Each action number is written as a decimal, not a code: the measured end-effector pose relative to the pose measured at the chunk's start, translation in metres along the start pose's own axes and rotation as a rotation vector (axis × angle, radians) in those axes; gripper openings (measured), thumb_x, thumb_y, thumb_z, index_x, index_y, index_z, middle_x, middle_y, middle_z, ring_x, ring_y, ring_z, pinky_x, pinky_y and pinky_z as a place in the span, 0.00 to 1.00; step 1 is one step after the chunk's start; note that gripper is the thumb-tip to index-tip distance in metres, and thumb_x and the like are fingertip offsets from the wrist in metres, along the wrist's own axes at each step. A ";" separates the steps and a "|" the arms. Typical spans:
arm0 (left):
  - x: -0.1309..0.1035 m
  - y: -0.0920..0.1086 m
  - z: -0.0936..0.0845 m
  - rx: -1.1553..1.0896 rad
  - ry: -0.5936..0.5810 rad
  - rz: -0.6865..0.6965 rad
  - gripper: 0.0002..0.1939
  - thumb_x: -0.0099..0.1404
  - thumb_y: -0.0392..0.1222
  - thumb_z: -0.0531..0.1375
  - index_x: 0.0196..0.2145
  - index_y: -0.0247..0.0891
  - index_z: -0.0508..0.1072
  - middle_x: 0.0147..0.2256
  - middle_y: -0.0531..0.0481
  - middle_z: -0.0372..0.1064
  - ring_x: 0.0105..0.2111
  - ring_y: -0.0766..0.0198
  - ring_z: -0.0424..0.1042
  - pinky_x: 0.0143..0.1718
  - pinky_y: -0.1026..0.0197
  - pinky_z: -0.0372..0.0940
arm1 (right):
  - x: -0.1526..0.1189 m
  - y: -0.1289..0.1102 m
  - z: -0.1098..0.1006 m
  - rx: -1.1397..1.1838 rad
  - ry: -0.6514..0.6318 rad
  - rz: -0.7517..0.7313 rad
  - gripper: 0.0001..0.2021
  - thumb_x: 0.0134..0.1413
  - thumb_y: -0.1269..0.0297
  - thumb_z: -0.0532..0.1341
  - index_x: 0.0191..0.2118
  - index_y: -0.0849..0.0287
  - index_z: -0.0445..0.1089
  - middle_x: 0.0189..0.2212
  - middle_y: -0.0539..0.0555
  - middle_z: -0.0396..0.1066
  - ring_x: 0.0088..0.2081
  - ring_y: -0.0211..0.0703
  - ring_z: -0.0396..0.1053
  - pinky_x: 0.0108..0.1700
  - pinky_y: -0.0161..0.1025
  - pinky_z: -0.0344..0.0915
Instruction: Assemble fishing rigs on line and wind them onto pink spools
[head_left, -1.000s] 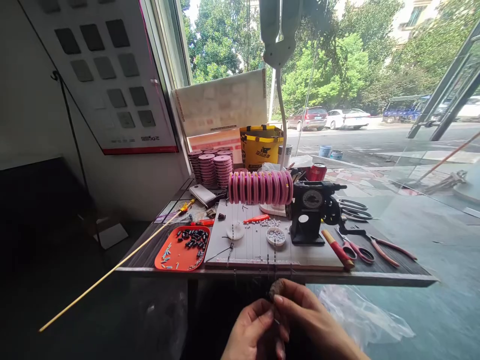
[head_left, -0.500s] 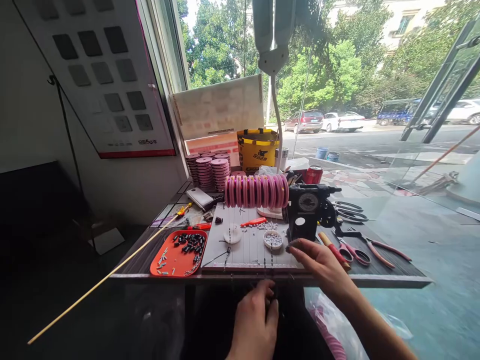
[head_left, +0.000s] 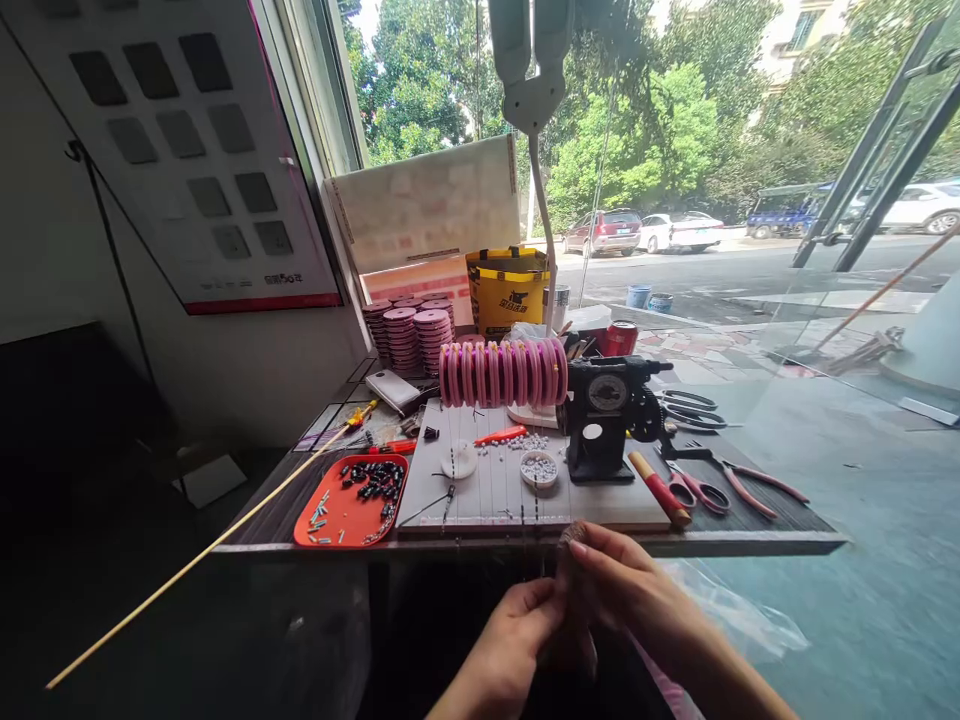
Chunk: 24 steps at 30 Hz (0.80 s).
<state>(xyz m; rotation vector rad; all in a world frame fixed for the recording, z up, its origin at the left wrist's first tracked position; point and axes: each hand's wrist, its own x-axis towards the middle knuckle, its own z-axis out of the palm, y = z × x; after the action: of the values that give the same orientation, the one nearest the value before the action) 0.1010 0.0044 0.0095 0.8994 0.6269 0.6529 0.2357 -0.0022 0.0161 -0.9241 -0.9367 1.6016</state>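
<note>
Below the table's front edge my two hands meet. My left hand (head_left: 510, 640) is closed, its fingertips pinched on something too small and dark to make out. Beside it, on the right, my right hand (head_left: 619, 580) is closed too, thumb against fingers, with what it holds hidden. Thin dark lines run down from a row of pink spools (head_left: 502, 373) on a black winding device (head_left: 604, 425) towards the hands. On the pale board (head_left: 480, 512) stand a white dish of small beads (head_left: 538, 470) and a round white piece (head_left: 458, 459).
A red tray (head_left: 315, 515) with black parts lies at left, beside a long thin stick (head_left: 202, 550). Red-handled scissors (head_left: 697, 490), pliers (head_left: 757, 485) and a red roll (head_left: 660, 490) lie at right. Stacked pink spools (head_left: 416, 335) and a yellow bag (head_left: 510, 295) stand behind.
My right hand has come down from beside the bead dish to meet my left hand below the table edge. My left hand has turned towards it. The view has shifted slightly.
</note>
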 end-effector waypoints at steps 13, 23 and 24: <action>-0.009 -0.010 -0.009 -0.005 0.095 -0.097 0.15 0.54 0.50 0.58 0.25 0.33 0.68 0.10 0.61 0.50 0.10 0.77 0.43 0.12 0.68 0.39 | 0.008 0.008 0.008 0.163 -0.022 -0.046 0.15 0.44 0.54 0.62 0.23 0.60 0.59 0.14 0.44 0.61 0.12 0.27 0.52 0.14 0.28 0.53; -0.008 -0.006 -0.008 0.054 0.020 -0.005 0.15 0.57 0.50 0.56 0.23 0.34 0.65 0.13 0.58 0.57 0.10 0.77 0.50 0.12 0.69 0.40 | 0.008 0.005 0.008 0.133 0.027 -0.062 0.12 0.45 0.59 0.64 0.24 0.62 0.62 0.14 0.44 0.60 0.13 0.25 0.51 0.16 0.26 0.45; -0.009 -0.006 -0.008 0.019 0.012 -0.020 0.15 0.56 0.50 0.56 0.22 0.34 0.65 0.13 0.57 0.58 0.10 0.77 0.51 0.12 0.69 0.42 | 0.009 0.004 0.009 0.136 0.039 -0.072 0.12 0.44 0.60 0.64 0.24 0.62 0.62 0.14 0.44 0.60 0.13 0.25 0.51 0.16 0.26 0.45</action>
<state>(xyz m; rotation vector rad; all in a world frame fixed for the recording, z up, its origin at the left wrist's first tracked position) 0.0912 -0.0009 0.0027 0.9067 0.6526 0.6358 0.2244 0.0045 0.0151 -0.8159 -0.8148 1.5599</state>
